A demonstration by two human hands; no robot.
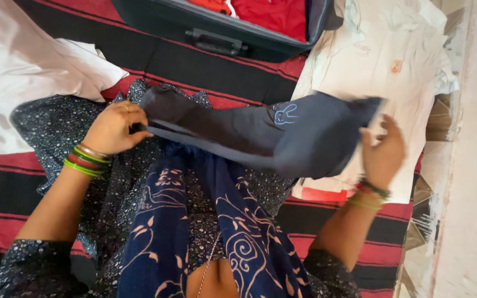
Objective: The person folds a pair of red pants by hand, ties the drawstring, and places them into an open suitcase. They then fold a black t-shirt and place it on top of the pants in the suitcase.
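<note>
2 hands stretch a dark navy garment, left hand pinching its edge, right hand gripping the other end

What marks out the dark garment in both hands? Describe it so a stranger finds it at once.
Start from the open dark suitcase at the top, then drop to the red and black striped mat below it. Stretched across the middle, between the left hand and right hand, is the navy garment. Unlike the pale folded clothes beside it, it is plain dark with a small blue rabbit outline.

One dark garment, one suitcase, two white shirts, two hands.
</note>
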